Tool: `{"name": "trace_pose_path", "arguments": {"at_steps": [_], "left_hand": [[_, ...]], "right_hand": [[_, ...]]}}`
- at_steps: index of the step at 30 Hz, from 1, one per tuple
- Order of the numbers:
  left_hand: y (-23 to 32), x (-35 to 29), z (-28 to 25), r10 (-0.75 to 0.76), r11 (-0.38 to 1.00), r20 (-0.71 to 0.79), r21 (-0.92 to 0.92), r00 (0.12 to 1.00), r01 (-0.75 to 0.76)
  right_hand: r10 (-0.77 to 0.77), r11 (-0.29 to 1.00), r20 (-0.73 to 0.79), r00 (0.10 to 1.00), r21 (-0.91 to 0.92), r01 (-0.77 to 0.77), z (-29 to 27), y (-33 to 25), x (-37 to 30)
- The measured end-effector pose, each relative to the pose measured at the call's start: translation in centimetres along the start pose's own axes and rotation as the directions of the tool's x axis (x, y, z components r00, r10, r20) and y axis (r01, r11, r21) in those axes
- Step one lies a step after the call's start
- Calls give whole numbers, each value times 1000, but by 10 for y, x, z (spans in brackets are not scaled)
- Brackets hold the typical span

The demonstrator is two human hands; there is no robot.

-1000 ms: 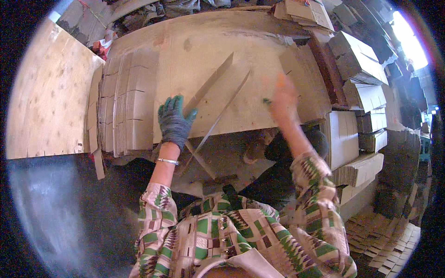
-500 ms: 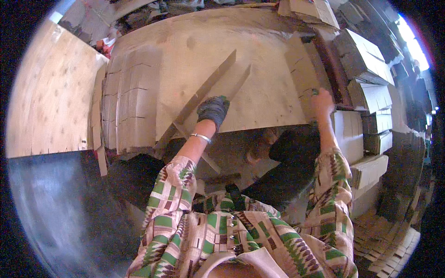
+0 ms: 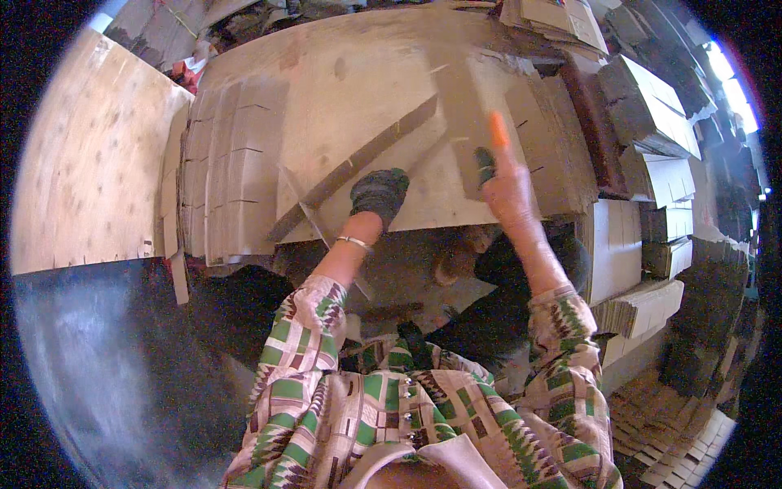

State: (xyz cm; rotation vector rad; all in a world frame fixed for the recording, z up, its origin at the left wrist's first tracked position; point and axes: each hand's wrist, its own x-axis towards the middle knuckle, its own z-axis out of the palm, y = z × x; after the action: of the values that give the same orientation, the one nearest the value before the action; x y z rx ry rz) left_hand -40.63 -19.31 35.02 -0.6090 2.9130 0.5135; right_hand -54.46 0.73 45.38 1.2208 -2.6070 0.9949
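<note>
My left hand [image 3: 380,198], in a dark grey glove with a bracelet at the wrist, is closed beside a long brown cardboard strip [image 3: 354,169] and appears to grip it. This strip slants across the plywood table [image 3: 342,73], its lower end near the front edge. A narrower cardboard strip [image 3: 303,196] crosses it near that end and hangs past the edge. My right hand [image 3: 513,196] has an orange cover on the forefinger and a dark cover on the thumb. Between these it pinches a cardboard piece [image 3: 458,102], smeared by motion.
Slotted cardboard sheets [image 3: 236,163] are stacked on the table's left side, and another stack [image 3: 558,147] lies at its right. Farther right, a dark red-brown ledge [image 3: 592,122] stands before bundles of cardboard [image 3: 648,106]. A plywood board [image 3: 90,163] is at far left.
My right hand has moved left from the right-hand stack, bringing a cardboard piece with it. The long strip has swung rightward at its far end; my left hand has shifted slightly right.
</note>
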Motion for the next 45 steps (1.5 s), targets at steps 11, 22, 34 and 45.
{"name": "trace_pose_path", "arguments": {"at_steps": [11, 22, 34, 45], "left_hand": [[11, -8, 1, -91, 984, -214, -172, 973, 54], [-30, 50, -46, -353, 935, -76, -59, 932, 350], [-38, 64, -31, -331, 943, -55, -36, 942, 330], [-38, 62, -36, -339, 939, -38, -83, 940, 335]], "right_hand": [[144, 990, 274, 951, -44, -137, 61, -22, -16], [103, 990, 305, 947, -119, -69, 59, -17, -33], [241, 965, 471, 848, -209, -158, 67, -23, -12], [158, 975, 505, 848, -214, -54, 70, -10, -30]]}}
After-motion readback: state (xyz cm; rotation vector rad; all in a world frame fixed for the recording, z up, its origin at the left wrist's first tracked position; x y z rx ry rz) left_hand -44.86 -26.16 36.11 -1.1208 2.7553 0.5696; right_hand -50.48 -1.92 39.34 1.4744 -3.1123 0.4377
